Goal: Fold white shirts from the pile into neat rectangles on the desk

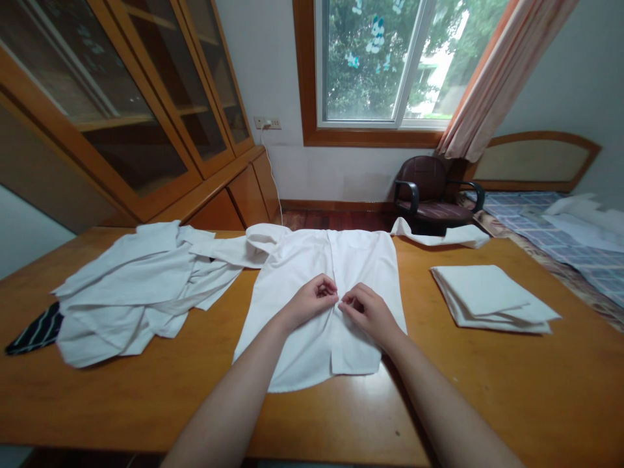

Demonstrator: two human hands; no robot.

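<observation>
A white shirt [351, 260] lies spread front-up on the wooden table [487, 390], collar toward the window, its sleeves stretched out to both sides. My left hand [312, 300] and my right hand [366, 311] meet at the middle of the shirt's front. Both are closed in a pinch on the placket where the two front edges join. The fingertips almost touch each other. Whatever small part they pinch there is too small to make out.
A loose heap of white garments [141, 286] covers the table's left part, with a dark striped cloth [36, 331] at its left edge. A folded white stack [492, 298] lies at the right. Beyond the table stand a dark armchair [429, 192], wooden cabinets [146, 110] and a bed [560, 240].
</observation>
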